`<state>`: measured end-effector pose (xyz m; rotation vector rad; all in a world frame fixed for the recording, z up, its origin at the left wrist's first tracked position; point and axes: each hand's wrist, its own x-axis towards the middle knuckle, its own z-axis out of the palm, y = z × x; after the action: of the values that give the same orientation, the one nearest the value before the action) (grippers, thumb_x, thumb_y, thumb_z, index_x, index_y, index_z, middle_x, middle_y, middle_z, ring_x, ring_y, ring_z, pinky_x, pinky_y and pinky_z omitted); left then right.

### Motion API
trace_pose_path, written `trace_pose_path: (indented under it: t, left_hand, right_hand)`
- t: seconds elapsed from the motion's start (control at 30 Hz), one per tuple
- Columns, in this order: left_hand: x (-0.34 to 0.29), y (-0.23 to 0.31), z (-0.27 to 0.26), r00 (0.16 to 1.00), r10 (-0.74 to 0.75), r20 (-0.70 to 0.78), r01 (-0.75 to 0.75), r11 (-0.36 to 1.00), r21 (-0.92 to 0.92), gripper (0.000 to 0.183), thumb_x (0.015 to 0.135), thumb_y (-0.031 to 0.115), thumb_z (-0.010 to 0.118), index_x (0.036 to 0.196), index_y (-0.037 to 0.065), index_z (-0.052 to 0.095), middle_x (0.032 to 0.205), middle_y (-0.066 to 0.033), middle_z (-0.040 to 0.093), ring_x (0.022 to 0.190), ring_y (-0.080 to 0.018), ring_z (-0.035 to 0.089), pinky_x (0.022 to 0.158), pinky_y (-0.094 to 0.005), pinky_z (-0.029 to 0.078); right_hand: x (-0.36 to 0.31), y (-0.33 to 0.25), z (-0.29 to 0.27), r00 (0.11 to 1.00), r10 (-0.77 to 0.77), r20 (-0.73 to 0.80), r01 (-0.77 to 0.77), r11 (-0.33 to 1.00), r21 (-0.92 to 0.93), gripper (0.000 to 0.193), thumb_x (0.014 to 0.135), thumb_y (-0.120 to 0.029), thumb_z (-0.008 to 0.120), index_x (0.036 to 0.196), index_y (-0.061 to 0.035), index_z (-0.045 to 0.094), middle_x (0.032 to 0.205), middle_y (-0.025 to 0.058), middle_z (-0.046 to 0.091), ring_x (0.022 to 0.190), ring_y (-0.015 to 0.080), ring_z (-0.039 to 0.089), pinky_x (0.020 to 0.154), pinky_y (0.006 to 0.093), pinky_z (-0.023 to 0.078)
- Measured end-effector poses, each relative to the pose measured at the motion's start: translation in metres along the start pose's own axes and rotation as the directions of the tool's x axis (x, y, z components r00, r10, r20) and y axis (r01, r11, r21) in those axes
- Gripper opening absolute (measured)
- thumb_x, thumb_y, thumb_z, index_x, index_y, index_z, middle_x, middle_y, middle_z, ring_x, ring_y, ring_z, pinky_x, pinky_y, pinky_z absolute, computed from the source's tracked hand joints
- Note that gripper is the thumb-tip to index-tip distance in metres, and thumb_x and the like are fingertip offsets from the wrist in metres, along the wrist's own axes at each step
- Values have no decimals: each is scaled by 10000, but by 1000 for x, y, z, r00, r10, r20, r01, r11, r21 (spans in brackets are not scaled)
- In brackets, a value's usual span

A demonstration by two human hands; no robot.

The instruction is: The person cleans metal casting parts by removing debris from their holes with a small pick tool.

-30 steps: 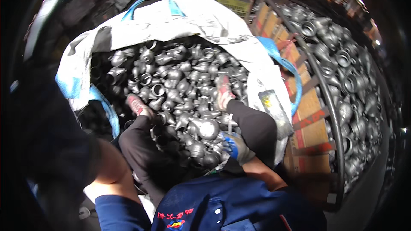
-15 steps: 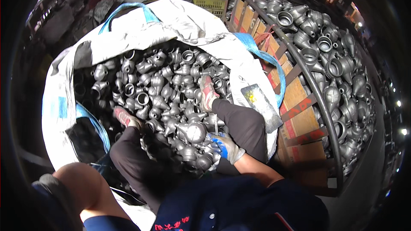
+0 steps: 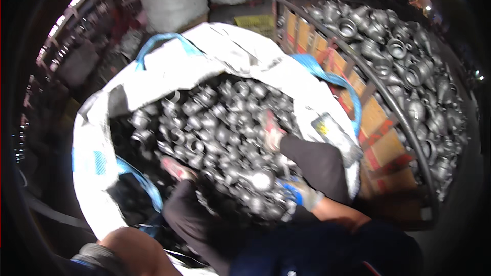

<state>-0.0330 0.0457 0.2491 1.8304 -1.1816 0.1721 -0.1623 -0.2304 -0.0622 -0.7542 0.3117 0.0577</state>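
Observation:
My right hand [image 3: 303, 193], in a white and blue glove, is low among grey metal fittings [image 3: 225, 135], beside my right knee. Its fingers look curled. A thin pale piece [image 3: 287, 163] shows just above them, too blurred to name. A brightly lit round fitting [image 3: 262, 180] lies just left of that hand. At the lower left my left hand [image 3: 99, 255] shows only as part of a grey glove, outside the white bulk bag [image 3: 92, 194]; its fingers are hidden. Both my feet rest on the fittings inside the bag.
Blue lifting straps [image 3: 353, 94] loop from the bag's rim. To the right a metal-framed crate with wooden slats [image 3: 383, 148] holds more fittings [image 3: 409, 71]. A dark plate [image 3: 335, 138] with a yellow mark lies on the bag's right side. Behind stand full white sacks [image 3: 174, 0] and a yellow crate [image 3: 255, 23].
The whole view has swung, so the bag and crate sit lower and further right, with blur. My right hand stays beside my right knee among the fittings.

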Motion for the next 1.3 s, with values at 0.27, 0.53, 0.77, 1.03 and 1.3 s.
trace_pose_path:
  t: [0.27, 0.53, 0.77, 1.03, 1.3]
  left_hand:
    - [-5, -4, -15, 997, -75, -6, 72, 974, -216, 368, 898, 216, 612, 1134, -64, 576, 1116, -177, 627, 940, -248, 638, 889, -384, 503]
    - [-19, -17, -2, 997, -63, -54, 48, 968, -244, 375, 901, 219, 605, 1143, -64, 567, 1118, -181, 623, 937, -254, 636, 890, -389, 501]
    - [-11, -7, 1, 997, -24, -78, 3, 968, -251, 381, 903, 222, 599, 1151, -64, 559, 1120, -184, 620, 936, -258, 634, 891, -392, 499]
    - [-14, 4, 5, 995, -16, -95, -14, 951, -310, 387, 905, 224, 592, 1160, -64, 550, 1122, -188, 616, 934, -264, 632, 892, -397, 497]
    - [-21, 6, 28, 993, -15, -115, -30, 927, -375, 394, 908, 227, 585, 1169, -64, 541, 1124, -192, 612, 932, -269, 630, 894, -401, 495]
  right_hand:
    - [-17, -29, 45, 977, 126, -172, -168, 951, -260, 589, 915, -326, 631, 1377, -44, 400, 1261, 167, 530, 1178, 317, 539, 413, 455, 578]
    - [9, -16, 31, 972, 171, -164, -182, 981, -59, 346, 945, -177, 562, 1242, -12, 498, 1057, 149, 610, 922, 250, 620, 539, 333, 550]
    - [10, -2, -3, 947, 320, -1, -314, 931, 186, 217, 967, -92, 519, 1155, 6, 563, 992, 169, 664, 771, 208, 682, 573, 256, 521]
    - [23, 8, -20, 928, 200, 314, -310, 883, 354, 413, 1011, -278, 353, 1239, 29, 511, 1046, 201, 638, 832, 213, 641, 720, 354, 547]
    - [16, 4, -10, 968, 234, 91, -244, 961, 131, 345, 998, -222, 425, 1210, 31, 528, 1004, 205, 644, 775, 229, 664, 687, 337, 575]
